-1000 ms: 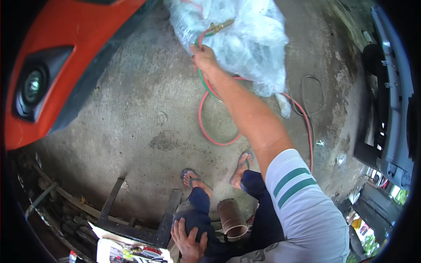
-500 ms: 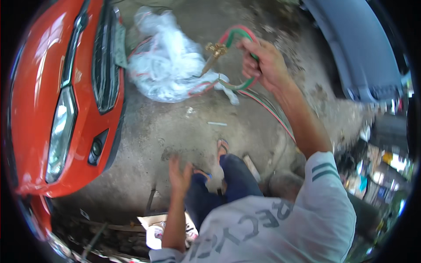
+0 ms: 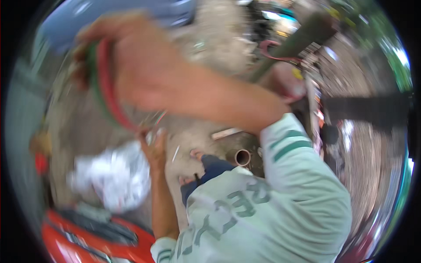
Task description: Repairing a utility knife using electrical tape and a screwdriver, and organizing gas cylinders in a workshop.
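Observation:
My right hand [image 3: 136,65] is raised close to the view at the upper left, smeared by motion, with its fingers wrapped round a red and green twin hose [image 3: 104,74]. From that fist the hose curves down to my left hand [image 3: 154,147], whose fingers look closed about it; blur hides the exact grip. A short bit of red and green line shows just beyond the left fingers. The brass torch fitting cannot be made out now. Below and left of my left hand, a heap of clear plastic sheeting [image 3: 118,177] lies on the ground.
A red car front [image 3: 96,236] is at the lower left and a blue-grey vehicle [image 3: 118,13] at the upper left. An open pipe end [image 3: 242,158] lies near my feet. A dark green cylinder [image 3: 302,41] and clutter are at the right.
My view has swung to the right. The right hand has come nearer with the hose, and the left hand has risen from beside my legs to the hose.

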